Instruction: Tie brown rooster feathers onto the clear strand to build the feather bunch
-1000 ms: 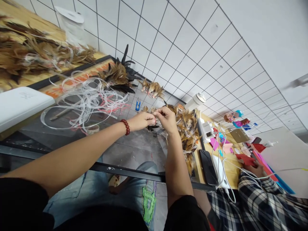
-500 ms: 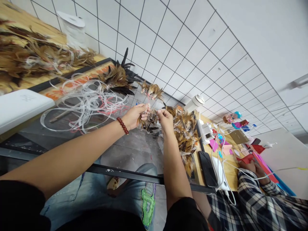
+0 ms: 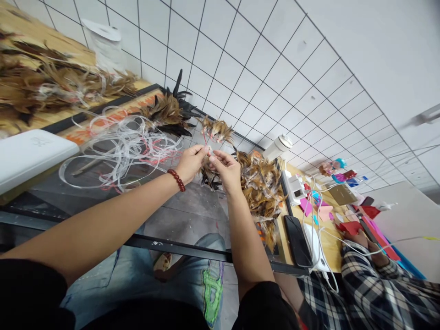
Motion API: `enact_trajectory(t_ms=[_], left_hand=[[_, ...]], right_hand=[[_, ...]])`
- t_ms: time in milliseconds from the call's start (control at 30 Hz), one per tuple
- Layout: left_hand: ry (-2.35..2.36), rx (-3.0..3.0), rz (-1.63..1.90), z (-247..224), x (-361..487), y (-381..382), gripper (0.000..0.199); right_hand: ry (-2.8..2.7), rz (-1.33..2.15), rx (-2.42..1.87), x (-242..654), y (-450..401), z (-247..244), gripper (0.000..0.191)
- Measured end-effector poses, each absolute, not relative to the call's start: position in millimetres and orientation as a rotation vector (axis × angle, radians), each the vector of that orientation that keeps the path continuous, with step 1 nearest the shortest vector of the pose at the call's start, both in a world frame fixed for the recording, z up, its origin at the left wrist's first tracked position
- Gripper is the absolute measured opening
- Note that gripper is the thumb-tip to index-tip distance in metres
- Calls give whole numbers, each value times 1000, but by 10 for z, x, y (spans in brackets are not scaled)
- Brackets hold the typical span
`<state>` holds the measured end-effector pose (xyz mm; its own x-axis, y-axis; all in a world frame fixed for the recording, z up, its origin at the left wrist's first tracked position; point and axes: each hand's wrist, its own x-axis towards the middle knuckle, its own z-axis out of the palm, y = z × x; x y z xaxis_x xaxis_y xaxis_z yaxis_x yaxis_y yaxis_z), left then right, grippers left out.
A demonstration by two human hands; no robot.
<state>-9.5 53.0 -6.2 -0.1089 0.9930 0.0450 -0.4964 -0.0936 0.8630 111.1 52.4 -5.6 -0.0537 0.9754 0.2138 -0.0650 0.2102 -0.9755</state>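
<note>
Both hands meet above the dark glass-topped table [image 3: 182,208]. My left hand [image 3: 193,161], with a brown bead bracelet [image 3: 176,179] on its wrist, is closed in a pinch on a small white piece with red string [image 3: 209,150]. My right hand [image 3: 227,170] comes in from the other side, thumb and fingers bent close to that piece; what they pinch is hidden. Just below the fingers shows a dark brown feather bunch [image 3: 209,179], partly covered by the hands. Beyond them lies a lighter feather bunch [image 3: 220,130], red string near it.
Tangled clear ribbon [image 3: 137,142] lies left, black-brown feathers [image 3: 168,112] behind. A brown feather heap [image 3: 263,183] and white bottle [image 3: 277,146] stand right. Further right are a phone [image 3: 297,240], a cabled power strip [image 3: 314,247] and another person's hand [image 3: 357,238] with red material.
My right hand has moved left, from apart to meeting my left hand at the small white piece. My left hand has shifted slightly. The other person's hands moved a little.
</note>
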Motion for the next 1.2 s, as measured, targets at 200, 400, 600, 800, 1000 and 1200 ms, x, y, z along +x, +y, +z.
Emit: enact_trajectory(t_ms=[200, 400, 600, 800, 1000, 1200], left_hand=[[793, 864, 1470, -70, -110, 519, 22], [866, 1286, 1238, -96, -168, 511, 26], [882, 1659, 961, -115, -183, 489, 27], [794, 1760, 1169, -109, -126, 472, 25], [716, 1604, 1250, -89, -140, 443, 27], [703, 1353, 1095, -144, -143, 468, 29]], right_hand=[[-1485, 988, -1187, 1199, 591, -135, 26], [-1588, 797, -1317, 1356, 653, -120, 22], [-1526, 989, -1224, 1435, 669, -64, 24], [-1473, 1008, -1289, 1485, 691, -90, 31], [-1400, 1235, -1343, 1456, 667, -100, 27], [-1503, 838, -1219, 1418, 619, -17, 20]])
